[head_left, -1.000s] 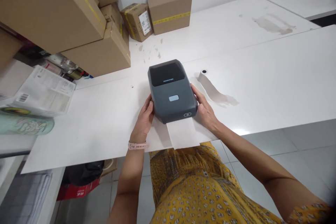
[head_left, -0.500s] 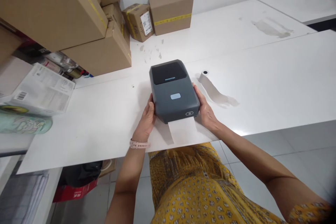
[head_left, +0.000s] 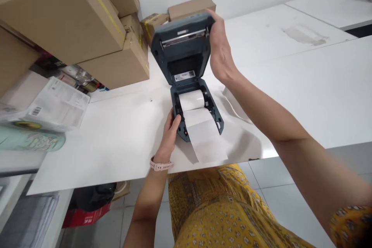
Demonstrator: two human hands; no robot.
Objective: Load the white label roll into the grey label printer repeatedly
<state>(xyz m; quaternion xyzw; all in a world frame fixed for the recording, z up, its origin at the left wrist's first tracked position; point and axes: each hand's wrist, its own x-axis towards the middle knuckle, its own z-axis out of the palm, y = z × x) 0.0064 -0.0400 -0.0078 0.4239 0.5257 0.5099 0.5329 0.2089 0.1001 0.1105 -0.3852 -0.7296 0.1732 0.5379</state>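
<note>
A dark grey label printer (head_left: 216, 110) rests on the white table with its lid (head_left: 165, 48) raised. My right hand (head_left: 221, 50) grips the lid's front right edge; its fingertips are partly hidden behind it. On the base's left side, my left hand (head_left: 171, 128) holds on, thumb over the rim. Inside the base lies a roll of white label paper (head_left: 192, 100), from which a strip (head_left: 206, 139) runs out over the front onto the table. A loose paper strip (head_left: 232, 102) lies right of the printer, mostly hidden by my right forearm.
Cardboard boxes (head_left: 116, 64) are stacked at the back left, with smaller cartons (head_left: 192, 7) against the wall. A white box (head_left: 62, 104) and a mint-green patterned item (head_left: 35, 137) stand at the left. The table's front edge (head_left: 116, 183) runs close to my body.
The printer's lid has swung up and back, showing the paper roll inside. My right hand has moved from the printer's right side up to the lid. My left hand stays at the left side.
</note>
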